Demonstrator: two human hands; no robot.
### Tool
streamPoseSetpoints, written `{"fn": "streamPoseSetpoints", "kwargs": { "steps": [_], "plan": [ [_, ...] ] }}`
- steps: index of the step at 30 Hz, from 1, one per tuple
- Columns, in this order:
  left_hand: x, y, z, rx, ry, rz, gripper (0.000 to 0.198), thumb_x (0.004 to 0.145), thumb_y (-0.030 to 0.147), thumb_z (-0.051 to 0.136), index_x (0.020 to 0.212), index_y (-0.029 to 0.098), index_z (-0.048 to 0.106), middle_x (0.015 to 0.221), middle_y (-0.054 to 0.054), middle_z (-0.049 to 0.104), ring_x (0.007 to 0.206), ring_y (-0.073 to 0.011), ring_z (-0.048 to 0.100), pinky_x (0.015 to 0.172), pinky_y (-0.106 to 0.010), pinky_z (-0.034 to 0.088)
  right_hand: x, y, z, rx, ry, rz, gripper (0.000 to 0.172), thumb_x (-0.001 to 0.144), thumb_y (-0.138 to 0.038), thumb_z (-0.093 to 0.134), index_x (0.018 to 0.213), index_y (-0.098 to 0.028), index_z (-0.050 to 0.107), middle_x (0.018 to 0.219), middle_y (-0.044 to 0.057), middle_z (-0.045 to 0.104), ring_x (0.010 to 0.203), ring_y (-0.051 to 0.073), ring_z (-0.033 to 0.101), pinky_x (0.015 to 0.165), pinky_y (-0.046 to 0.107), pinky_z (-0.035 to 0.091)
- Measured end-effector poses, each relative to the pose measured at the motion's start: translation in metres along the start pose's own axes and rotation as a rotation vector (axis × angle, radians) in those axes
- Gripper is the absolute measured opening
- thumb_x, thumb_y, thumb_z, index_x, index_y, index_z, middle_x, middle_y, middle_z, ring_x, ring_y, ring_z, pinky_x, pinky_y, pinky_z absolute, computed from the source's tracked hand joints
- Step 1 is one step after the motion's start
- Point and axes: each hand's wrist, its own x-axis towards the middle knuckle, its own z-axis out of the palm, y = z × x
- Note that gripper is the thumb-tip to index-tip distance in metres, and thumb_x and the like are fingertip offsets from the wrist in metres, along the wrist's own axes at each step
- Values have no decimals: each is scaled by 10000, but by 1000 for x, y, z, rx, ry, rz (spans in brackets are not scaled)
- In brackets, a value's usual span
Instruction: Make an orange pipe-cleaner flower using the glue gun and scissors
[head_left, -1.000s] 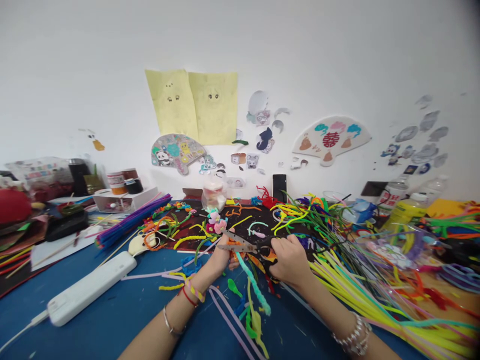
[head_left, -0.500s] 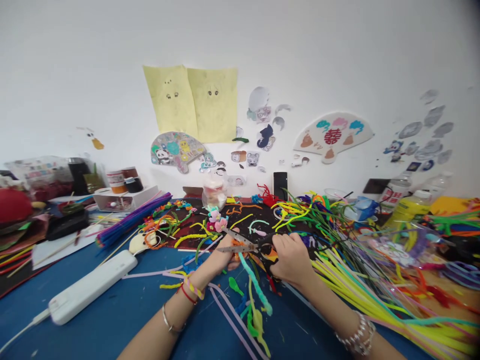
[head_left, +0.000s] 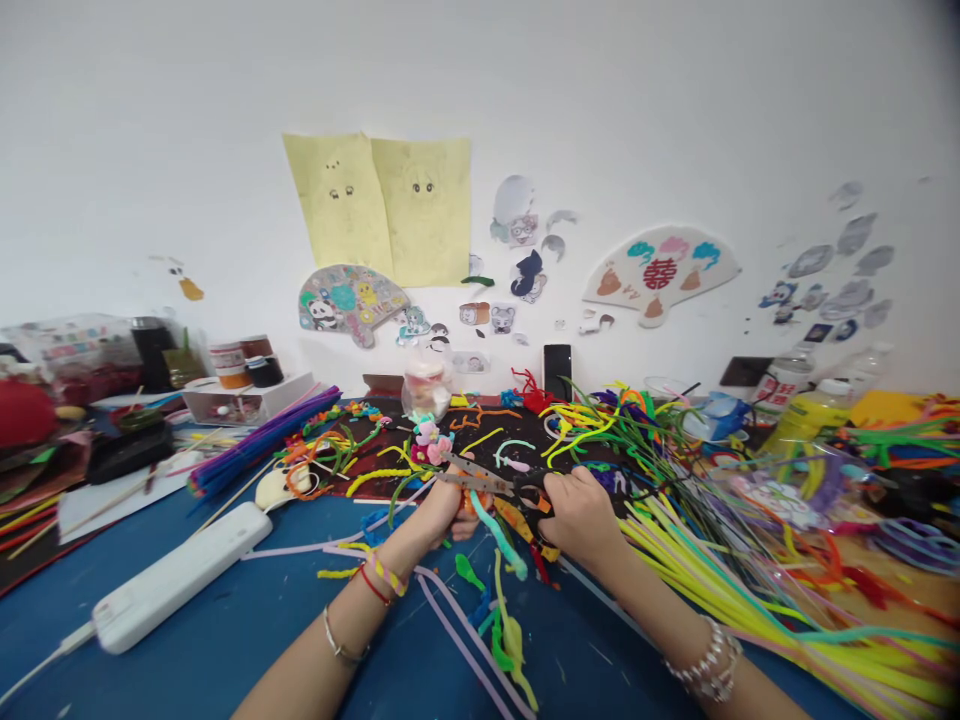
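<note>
My right hand (head_left: 585,520) grips a pair of scissors (head_left: 480,480) by their black handles, with the metal blades pointing left toward my left hand (head_left: 442,520). The pinched fingers of my left hand hold a teal pipe cleaner (head_left: 496,538) close to the blades, and its free end curves down and right. An orange and yellow pipe cleaner (head_left: 521,525) lies under the scissors beside my right hand. My fingers hide the exact spot where the blades meet the pipe cleaners.
A white power strip (head_left: 180,578) lies on the blue table (head_left: 225,660) at the left. A purple pipe cleaner bundle (head_left: 262,440) lies behind it. Long yellow-green pipe cleaners (head_left: 720,590) spread across the right. Loose pieces cover a black mat (head_left: 480,440) ahead, with bottles at the back right.
The teal pipe cleaner's free end now sits higher and closer to my hands. The scissors' blades have tilted slightly, and both hands have drawn a little closer together.
</note>
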Motion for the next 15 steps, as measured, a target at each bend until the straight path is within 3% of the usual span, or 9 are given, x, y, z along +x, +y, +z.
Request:
{"fn": "streamPoseSetpoints", "kwargs": {
  "steps": [3,10,15],
  "plan": [
    [-1,1,0,14,-9,9,587,747,701,239,501,193,397,334,106,188,269,-30,129,293,-171,130,3,0,-5,24,-61,48,36,662,-186,511,689,-183,487,620,47,539,630,206,464,674,334,284],
    [-3,-2,0,48,22,65,393,759,595,423,677,211,399,371,110,313,257,-35,197,283,-156,150,8,-8,-12,40,-119,91,341,705,-455,535,854,-150,500,834,121,555,800,275,472,781,402,295],
    [-6,1,-1,64,41,76,348,758,556,469,722,216,405,401,110,340,271,-26,189,287,-148,147,7,-6,-11,53,-89,64,240,714,-413,517,766,-182,486,752,92,545,754,256,473,728,371,307]
  ]
}}
